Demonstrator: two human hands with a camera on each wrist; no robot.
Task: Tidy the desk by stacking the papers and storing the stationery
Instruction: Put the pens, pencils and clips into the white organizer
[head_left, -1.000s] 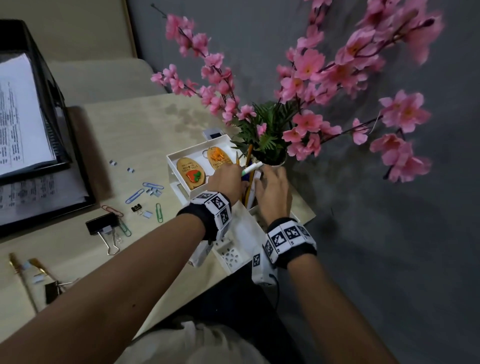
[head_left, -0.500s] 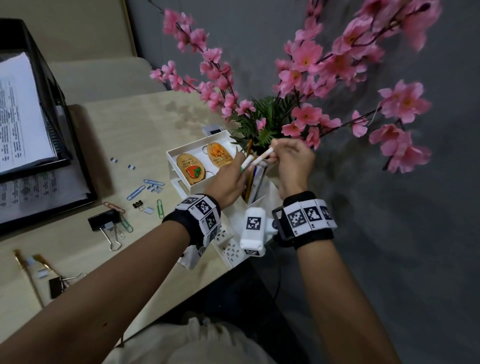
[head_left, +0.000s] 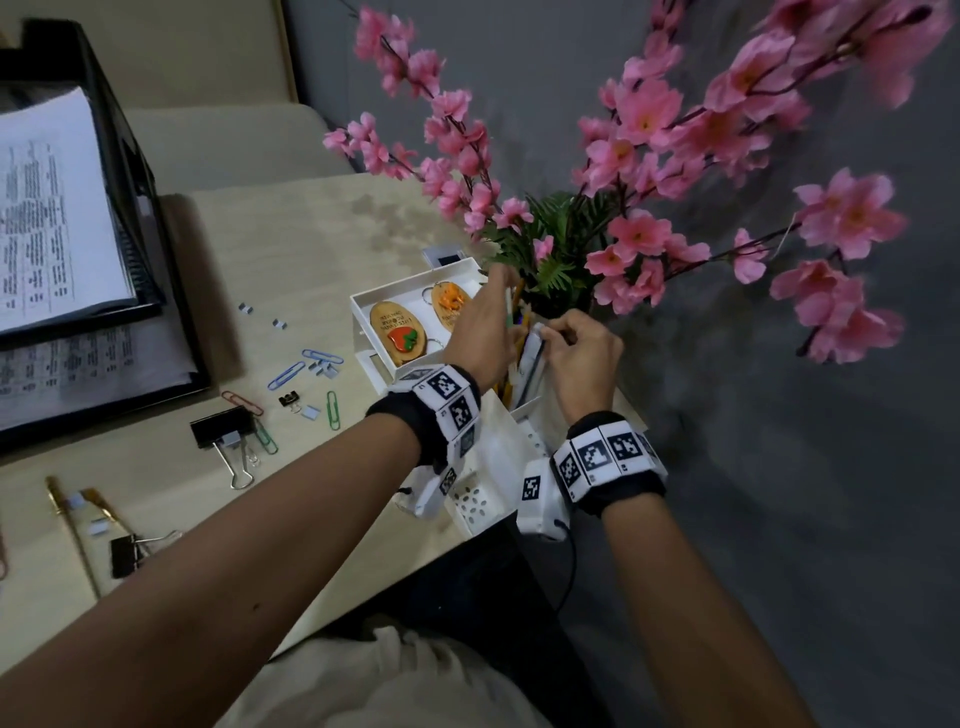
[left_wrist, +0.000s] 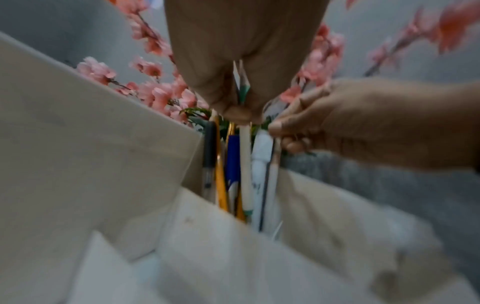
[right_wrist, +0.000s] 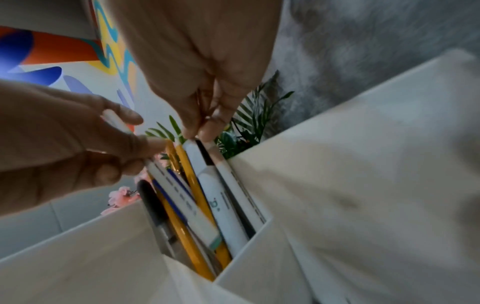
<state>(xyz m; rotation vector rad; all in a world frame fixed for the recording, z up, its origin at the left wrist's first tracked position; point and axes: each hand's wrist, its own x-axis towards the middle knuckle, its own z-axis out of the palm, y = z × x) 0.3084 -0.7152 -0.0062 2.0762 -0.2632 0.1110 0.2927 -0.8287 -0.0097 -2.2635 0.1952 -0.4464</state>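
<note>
left hand (head_left: 480, 325) pinching white pen (left_wrist: 245, 164) | right hand (head_left: 584, 345) pinching marker (right_wrist: 221, 197) top | pens light, stiff, slippery; take upper ends

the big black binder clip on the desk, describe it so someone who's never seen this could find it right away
Start at the black paper tray on the desk's far left. Just off its near right corner, among scattered coloured paper clips, lies the big black binder clip. It is by far the largest clip in that cluster, with silver wire handles pointing toward the person; a smaller black clip lies apart, nearer the person.
</note>
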